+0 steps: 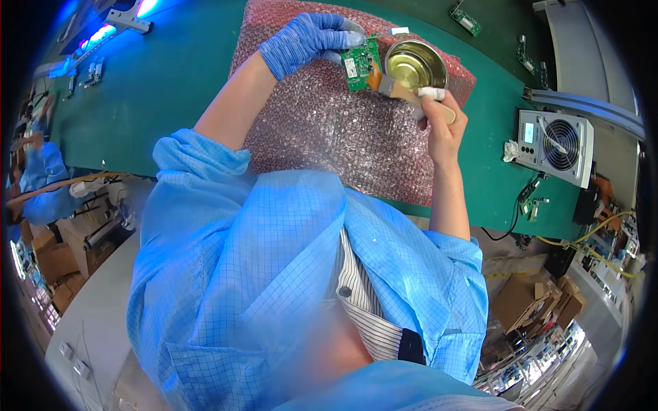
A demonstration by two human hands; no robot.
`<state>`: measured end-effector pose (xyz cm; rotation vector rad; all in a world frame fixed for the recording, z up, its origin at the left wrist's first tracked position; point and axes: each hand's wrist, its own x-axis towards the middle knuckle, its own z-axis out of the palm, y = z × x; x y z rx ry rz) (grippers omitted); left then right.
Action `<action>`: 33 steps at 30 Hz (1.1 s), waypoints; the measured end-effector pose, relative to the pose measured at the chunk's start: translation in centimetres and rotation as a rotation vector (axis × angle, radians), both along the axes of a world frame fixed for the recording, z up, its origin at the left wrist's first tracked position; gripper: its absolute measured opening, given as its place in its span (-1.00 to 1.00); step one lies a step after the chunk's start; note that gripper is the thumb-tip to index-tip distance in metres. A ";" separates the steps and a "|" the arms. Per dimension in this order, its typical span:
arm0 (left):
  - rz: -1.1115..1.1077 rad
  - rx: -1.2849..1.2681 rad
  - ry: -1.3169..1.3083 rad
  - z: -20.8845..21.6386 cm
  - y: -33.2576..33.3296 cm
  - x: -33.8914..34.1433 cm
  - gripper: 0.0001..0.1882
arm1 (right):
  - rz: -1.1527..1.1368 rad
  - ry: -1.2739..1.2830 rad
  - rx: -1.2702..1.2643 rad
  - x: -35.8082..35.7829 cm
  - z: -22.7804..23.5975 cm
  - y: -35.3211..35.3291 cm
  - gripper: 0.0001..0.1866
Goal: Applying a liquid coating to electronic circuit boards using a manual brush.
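Observation:
My left hand [312, 42], in a blue striped glove with pale fingertips, grips a green circuit board [360, 63] by its upper left edge. My right hand [444, 123] is bare apart from a white wrap on one finger. It holds a flat brush [404, 92] by its light wooden handle, and the orange-brown bristles touch or nearly touch the board's lower right side. Just right of the board stands a round metal bowl [417, 63] with clear yellowish liquid in it. Board and bowl are over a sheet of pink bubble wrap [308, 130].
The bubble wrap lies on a green bench mat [110, 130]. At the right stands a white fan unit [556, 147] with a small display. Loose circuit boards [466, 20] lie at the far right. Glowing blue-violet lamps [103, 34] are at the far left, where another person's blue sleeve [44, 168] shows.

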<state>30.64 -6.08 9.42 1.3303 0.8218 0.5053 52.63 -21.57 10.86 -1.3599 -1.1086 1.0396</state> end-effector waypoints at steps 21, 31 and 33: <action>0.339 -0.158 -0.199 -1.7 -0.2 0.5 -0.68 | -0.299 -0.117 0.158 -3.6 -0.5 1.8 -0.88; 0.459 -0.261 -0.491 -3.4 6.2 0.6 -0.86 | -0.284 0.002 0.095 -4.5 0.5 1.6 -0.87; 0.663 -0.134 -0.339 -5.2 10.5 -0.3 -0.86 | -0.369 -0.007 0.124 -3.8 0.4 1.6 -0.86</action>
